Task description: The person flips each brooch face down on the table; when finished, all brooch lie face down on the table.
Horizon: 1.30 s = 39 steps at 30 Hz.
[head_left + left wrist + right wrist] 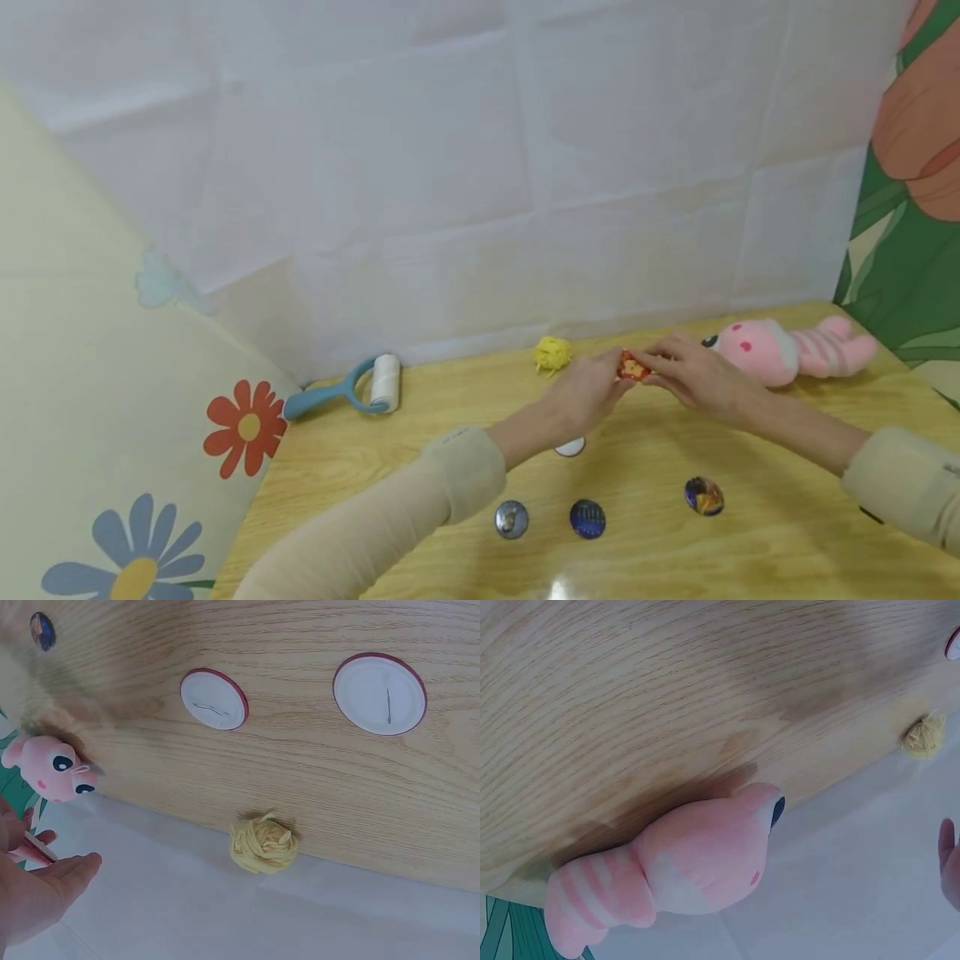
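Note:
My left hand (588, 387) and right hand (701, 379) meet over the back of the table, both pinching a round red badge (633, 366) with a yellowish picture between fingers and thumbs. From the left wrist the held badge (39, 847) appears nearly edge-on. Just left of the hands lies a ball of yellow yarn (553, 354). To the right, a pink plush toy (757, 352) lies on its side, its head partly behind my right hand. A white-backed badge with a red rim (214, 699) and a second like it (380, 694) lie pin side up.
Nearer the front of the wooden table (420, 467) lie a grey-blue badge (512, 519), a dark blue badge (587, 518) and a purple-orange badge (704, 496). At the back left rests a lint roller (386, 383) with a blue handle. A white sheet (450, 208) hangs behind.

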Tool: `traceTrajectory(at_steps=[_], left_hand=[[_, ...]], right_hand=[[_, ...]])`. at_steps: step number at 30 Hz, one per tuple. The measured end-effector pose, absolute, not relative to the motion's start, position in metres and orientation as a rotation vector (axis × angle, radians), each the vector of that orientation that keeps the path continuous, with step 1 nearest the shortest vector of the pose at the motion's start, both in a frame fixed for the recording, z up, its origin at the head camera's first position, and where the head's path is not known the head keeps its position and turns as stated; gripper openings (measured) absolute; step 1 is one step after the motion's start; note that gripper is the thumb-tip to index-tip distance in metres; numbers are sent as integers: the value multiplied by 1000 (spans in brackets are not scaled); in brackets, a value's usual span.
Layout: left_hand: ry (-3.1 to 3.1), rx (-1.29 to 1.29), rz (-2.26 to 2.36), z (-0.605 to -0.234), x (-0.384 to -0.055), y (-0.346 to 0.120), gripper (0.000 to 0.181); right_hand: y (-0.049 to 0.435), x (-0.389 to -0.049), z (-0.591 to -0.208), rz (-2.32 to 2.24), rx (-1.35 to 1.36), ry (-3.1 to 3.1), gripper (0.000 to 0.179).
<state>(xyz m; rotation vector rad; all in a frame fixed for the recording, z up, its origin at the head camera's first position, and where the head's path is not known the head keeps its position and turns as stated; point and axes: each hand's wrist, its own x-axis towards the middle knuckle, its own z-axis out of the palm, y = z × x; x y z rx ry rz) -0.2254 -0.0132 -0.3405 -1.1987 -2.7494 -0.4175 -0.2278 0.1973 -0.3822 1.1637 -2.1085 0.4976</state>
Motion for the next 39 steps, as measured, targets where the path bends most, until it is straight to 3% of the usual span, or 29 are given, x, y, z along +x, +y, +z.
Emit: traceTrajectory(at_steps=[5,10,17,23,26,32,39], left_hand=[[-2708,-1202,-441,-340,-225,-14,30],[-2778,-1161,-451,-340,-224,-14,37],[-2752,-1175,-363,-342,-222,-15,58],[-2647,-1218,-245,-347,-222,-16,64],[-2639,-1200,-274,-348,-220,-16,59],[-2641,-1132,-366,-351,-218,-18,30],[-2680,-1227,-329,-347,-218,-18,35]], right_hand=[[197,-225,-382,584,1110,-2132,43],[191,-221,-382,782,977,-2210,21],[185,-211,-378,1144,709,-2374,21],[182,-207,-373,1363,520,-2533,31],[180,-206,-368,1527,434,-2583,37],[174,-204,-366,1814,421,-2586,37],[178,-202,-373,1941,387,-2579,38]])
